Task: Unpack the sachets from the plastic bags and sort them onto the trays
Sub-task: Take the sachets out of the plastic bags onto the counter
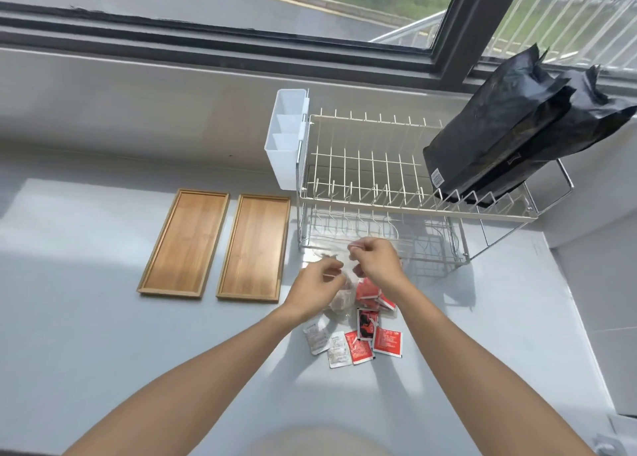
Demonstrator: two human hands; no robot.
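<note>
Bamboo comes first on the left: two empty wooden trays, the left tray [184, 243] and the right tray [254, 249], lie side by side on the pale grey counter [86, 317], nothing sorted onto either yet. Just right of them the left hand [315, 288] curls its fingers over a clear plastic bag [339, 295] that looks to hold pale sachets, pinching the film. The right hand [377, 259], a little farther off, pinches the bag's upper edge between thumb and fingertips — both hands holding, neither spread wide.

The step in hand, as I judge it, is opening this bag. To do it well, the two pinches should pull apart at the mouth, not tug the whole bag upward, so the contents slide out near the loose pile and do not scatter.

Nearer the person lie loose white sachets [325, 347], and right of those red sachets [375, 343], with a second cluster of red packets [372, 293] under the right wrist; whether these are bagged I cannot tell.

Farther right stands a wire dish rack [379, 193] with a white cutlery holder [286, 138] on its left end and black foil bags [510, 138] leaning at its right.
</note>
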